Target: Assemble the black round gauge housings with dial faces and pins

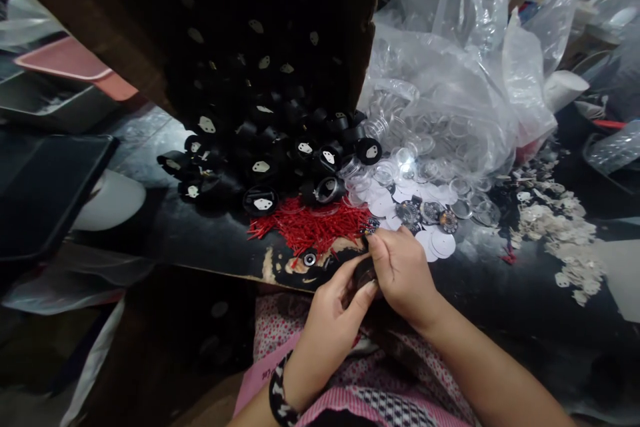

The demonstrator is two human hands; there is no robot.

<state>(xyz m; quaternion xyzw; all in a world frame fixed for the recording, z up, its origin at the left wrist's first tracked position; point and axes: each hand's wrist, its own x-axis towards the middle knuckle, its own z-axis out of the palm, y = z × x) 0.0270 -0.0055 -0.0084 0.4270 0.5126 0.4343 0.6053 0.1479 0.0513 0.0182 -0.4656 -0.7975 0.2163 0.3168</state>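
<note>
Both hands are working close together right at the near edge of the black table (pixel 500 293), just above the person's lap. The left hand (pixel 327 320) is curled around a small dark round part (pixel 364 275), thumb and fingers pinching it from the left and below, while the right hand (pixel 400 273) is closed down over the top of it with its fingertips pressed onto the upper edge (so both hands are gripping the same piece). Most of the part is hidden by the fingers, so I can't honestly tell which way its face points or whether it has a long axis at all; it just looks like a stubby round thing. The left wrist has a black-and-white bracelet (pixel 280 393). Just beyond the hands there's a heap of thin red pins (pixel 313 223), scattered every which way. Behind that, a pile of black round caps (pixel 260 167) with pale inserts spills out of a tipped cardboard box (pixel 150 80). To the right are white paper discs (pixel 435 243), a few printed dial faces (pixel 409 212), and clear plastic rings (pixel 450 140) spilling from a clear plastic bag (pixel 465 60). Further right, well apart from the hands, sits a scatter of small pale metal pieces (pixel 565 233).
</note>
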